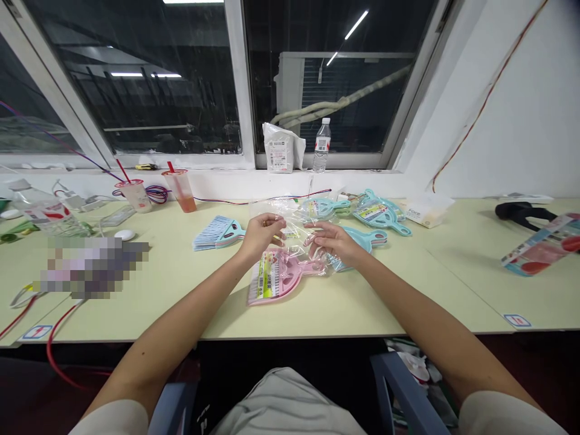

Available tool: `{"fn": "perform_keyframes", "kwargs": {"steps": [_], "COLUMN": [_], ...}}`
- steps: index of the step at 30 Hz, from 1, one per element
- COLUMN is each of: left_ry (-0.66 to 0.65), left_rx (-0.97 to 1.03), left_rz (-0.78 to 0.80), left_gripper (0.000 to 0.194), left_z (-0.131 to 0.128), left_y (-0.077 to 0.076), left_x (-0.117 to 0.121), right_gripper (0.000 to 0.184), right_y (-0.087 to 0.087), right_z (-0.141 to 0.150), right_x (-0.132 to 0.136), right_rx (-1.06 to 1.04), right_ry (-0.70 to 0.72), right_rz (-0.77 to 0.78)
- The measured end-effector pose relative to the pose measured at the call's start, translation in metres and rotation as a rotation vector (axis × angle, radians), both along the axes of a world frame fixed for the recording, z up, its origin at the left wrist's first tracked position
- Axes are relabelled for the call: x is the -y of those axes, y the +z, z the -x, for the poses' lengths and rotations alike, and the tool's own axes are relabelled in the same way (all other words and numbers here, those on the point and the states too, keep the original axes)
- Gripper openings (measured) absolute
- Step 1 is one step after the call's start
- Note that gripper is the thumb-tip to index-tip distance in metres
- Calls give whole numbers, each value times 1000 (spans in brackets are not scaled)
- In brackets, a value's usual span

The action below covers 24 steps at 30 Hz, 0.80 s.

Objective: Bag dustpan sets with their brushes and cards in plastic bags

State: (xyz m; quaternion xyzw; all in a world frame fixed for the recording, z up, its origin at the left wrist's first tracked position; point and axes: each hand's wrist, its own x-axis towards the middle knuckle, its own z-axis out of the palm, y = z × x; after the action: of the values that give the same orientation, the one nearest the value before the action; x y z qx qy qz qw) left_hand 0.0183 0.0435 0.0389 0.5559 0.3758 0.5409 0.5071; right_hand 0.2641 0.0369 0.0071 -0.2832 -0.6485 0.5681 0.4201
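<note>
My left hand (264,237) pinches the crinkled film of a clear plastic bag (294,222) over the middle of the table. On the bag's other side, my right hand (333,243) has its fingers curled on the same film. Just below my hands lies a pink dustpan-and-brush set (283,277) with a yellow-green label, its handle towards the right. A blue brush (220,233) rests left of my left hand, its handle end hidden by that hand. Behind my right hand is a blue dustpan set (362,239), partly covered by it.
More wrapped blue dustpan sets (378,210) lie at the back right, beside a tissue pack (428,209). Two drink cups (180,190) and a large bottle (45,211) stand at the left. A water bottle (322,148) is on the sill. A colourful box (544,244) sits far right.
</note>
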Motion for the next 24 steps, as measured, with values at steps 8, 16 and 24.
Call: {"fn": "perform_keyframes", "kwargs": {"steps": [8,16,24], "left_ry": [58,-141,-214], "left_rx": [-202,-199,-279], "left_rz": [-63,85,112], "left_gripper": [27,36,44], "left_z": [-2,1,0], "left_y": [-6,-1,-3], "left_x": [0,2,3], "right_gripper": [49,48,45], "right_y": [-2,-1,-5], "right_z": [-1,-3,-6], "right_x": [-5,-7,-12], "right_rx": [-44,-95,-117], "right_ry": [-84,-133,-127], "right_rz": [24,42,86]}}
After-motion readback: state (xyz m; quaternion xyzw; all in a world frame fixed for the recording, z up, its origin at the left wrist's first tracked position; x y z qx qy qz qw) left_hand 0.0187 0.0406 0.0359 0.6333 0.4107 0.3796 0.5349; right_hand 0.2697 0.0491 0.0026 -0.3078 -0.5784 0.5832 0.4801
